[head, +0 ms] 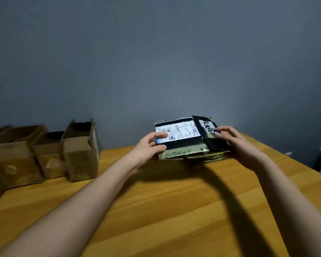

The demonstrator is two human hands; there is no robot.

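Flat black carton (182, 143) gripped at both ends: left hand (150, 146) pinched on the near-left corner, thumb laid over the white label (178, 132); right hand (236, 145) curled round the right edge, fingers pressed on a loose flap (214, 143). Carton held low over the far part of the wooden table (174, 210), close to the grey wall (156, 62); whether its underside is touching the top cannot be told. Step judged to be lifting or shifting the carton. Flap best pinned down and both ends raised level, so layers are not shed. Table edge runs close on the right; open brown boxes (80, 151) stand well apart on the left. Widest room is found toward the near side.
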